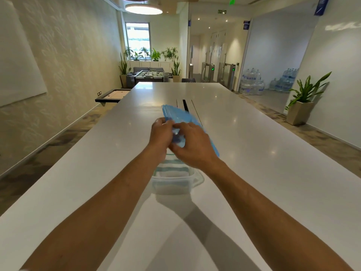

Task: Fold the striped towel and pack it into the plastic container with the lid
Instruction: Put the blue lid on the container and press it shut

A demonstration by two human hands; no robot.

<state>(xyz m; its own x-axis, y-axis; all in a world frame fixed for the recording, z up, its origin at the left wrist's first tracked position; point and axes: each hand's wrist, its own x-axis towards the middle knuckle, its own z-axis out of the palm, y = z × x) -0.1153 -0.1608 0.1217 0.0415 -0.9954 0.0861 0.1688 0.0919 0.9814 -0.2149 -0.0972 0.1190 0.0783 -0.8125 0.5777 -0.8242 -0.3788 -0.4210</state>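
A clear plastic container (192, 179) stands on the white table (254, 153) just below my hands. The folded striped towel (171, 170), white with teal bands, lies inside it. Both hands hold the blue lid (175, 114) in the air above the container, tilted and motion-blurred. My left hand (161, 133) grips the lid's near left edge. My right hand (192, 145) grips it from the right, and my right wrist hides part of the container's far rim.
A dark cable slot (185, 105) runs along the table's middle beyond the lid. A low games table (115, 95) stands off the left edge, a potted plant (304, 98) off the right. Stacked water bottles and turnstiles are far back.
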